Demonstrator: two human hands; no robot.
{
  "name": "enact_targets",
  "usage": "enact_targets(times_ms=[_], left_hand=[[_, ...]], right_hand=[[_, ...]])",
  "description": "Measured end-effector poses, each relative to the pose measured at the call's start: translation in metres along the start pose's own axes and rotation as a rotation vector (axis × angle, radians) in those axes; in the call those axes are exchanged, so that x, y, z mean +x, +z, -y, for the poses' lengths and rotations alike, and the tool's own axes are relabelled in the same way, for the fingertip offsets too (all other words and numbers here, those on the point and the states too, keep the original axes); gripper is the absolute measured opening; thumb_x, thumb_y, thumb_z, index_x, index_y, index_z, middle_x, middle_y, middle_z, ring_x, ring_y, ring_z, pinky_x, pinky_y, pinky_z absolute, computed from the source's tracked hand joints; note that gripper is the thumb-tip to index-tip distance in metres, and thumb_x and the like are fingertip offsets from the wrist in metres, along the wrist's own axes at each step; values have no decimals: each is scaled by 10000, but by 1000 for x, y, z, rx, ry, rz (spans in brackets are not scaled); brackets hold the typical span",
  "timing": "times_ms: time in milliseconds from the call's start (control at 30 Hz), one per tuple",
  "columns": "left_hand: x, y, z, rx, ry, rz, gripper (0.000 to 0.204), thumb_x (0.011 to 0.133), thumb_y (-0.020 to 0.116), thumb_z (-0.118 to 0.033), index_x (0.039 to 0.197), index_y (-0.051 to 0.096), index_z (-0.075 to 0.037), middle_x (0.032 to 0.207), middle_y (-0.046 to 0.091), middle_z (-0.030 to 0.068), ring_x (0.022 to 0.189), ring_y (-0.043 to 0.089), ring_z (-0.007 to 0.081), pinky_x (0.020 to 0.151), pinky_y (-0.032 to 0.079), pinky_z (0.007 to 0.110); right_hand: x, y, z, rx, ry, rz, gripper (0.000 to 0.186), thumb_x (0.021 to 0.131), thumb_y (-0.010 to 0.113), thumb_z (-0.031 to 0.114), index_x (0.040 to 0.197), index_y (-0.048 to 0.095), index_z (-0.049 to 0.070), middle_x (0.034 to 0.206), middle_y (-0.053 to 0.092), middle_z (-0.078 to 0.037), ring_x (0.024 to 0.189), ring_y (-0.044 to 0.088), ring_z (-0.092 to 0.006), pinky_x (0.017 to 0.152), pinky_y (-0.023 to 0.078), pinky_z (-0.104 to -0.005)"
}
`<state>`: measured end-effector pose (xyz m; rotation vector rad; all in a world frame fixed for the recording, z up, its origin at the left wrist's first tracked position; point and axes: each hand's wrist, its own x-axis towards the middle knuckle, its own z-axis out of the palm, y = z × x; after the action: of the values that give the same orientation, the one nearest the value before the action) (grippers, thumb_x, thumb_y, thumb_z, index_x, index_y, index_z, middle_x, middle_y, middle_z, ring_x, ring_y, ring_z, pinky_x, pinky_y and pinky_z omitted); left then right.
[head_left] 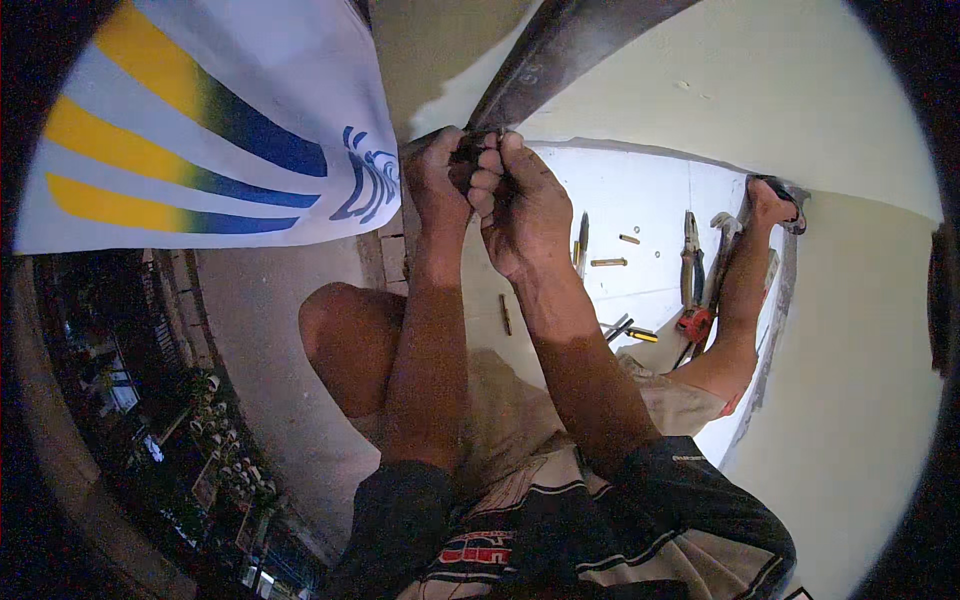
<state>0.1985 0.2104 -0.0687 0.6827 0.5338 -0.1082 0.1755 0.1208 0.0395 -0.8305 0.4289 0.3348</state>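
Bordering near end of dark beam (565,62): left hand (436,180), with right hand (527,205) beside it
Beam axis: near left to far right
Grip: both curled; contents hidden, cannot tell

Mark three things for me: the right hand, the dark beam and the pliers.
Right hand (532,208): head view, middle of the hand, below the thumb.
Dark beam (565,62): head view, on its broad face.
Pliers (690,247): head view, around the joint.
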Motion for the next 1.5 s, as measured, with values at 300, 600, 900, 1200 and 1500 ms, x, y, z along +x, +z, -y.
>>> enact_targets(times_ms=[300, 600, 900, 1200, 1500], left_hand=[[-5, -4, -15, -65, -146, -13, 298, 971, 486, -412, 941, 575, -129, 654, 465, -64, 421, 355, 90, 372, 315, 296], [-16, 1, -13, 37, -66, 294, 170, 883, 621, -249, 806, 611, -98, 608, 578, 21, 489, 524, 152, 443, 407, 307], [-11, 19, -2, 1239, 1175, -328, 444, 634, 939, -307, 597, 569, -65, 556, 581, 93, 488, 505, 220, 526, 437, 354], [-22, 25, -5, 1159, 1011, -338, 412, 710, 891, -311, 619, 608, -26, 610, 642, 79, 560, 555, 187, 604, 459, 336], [-32, 32, 2, 1042, 879, -325, 438, 741, 855, -332, 623, 566, -25, 599, 613, 82, 540, 524, 195, 584, 457, 360]], right_hand=[[0, 0, -2, 47, 58, 19, 281, 1038, 507, 281, 1045, 626, 26, 794, 627, -12, 641, 597, -126, 575, 534, -235], [-11, -22, 6, -82, 11, 20, 240, 1021, 524, 238, 1060, 605, 15, 826, 643, -48, 692, 619, -164, 631, 536, -288], [-58, -186, 54, -518, 1, -279, 196, 917, 577, 193, 1033, 627, 43, 873, 634, -59, 708, 581, -162, 601, 483, -311], [1, -274, 111, -1747, -470, -333, 277, 889, 658, 270, 987, 683, 11, 893, 694, -209, 781, 682, -326, 721, 539, -415], [21, -272, 122, -1791, -256, -331, 321, 796, 713, 309, 858, 722, -5, 876, 692, -235, 811, 678, -400, 771, 546, -459]])
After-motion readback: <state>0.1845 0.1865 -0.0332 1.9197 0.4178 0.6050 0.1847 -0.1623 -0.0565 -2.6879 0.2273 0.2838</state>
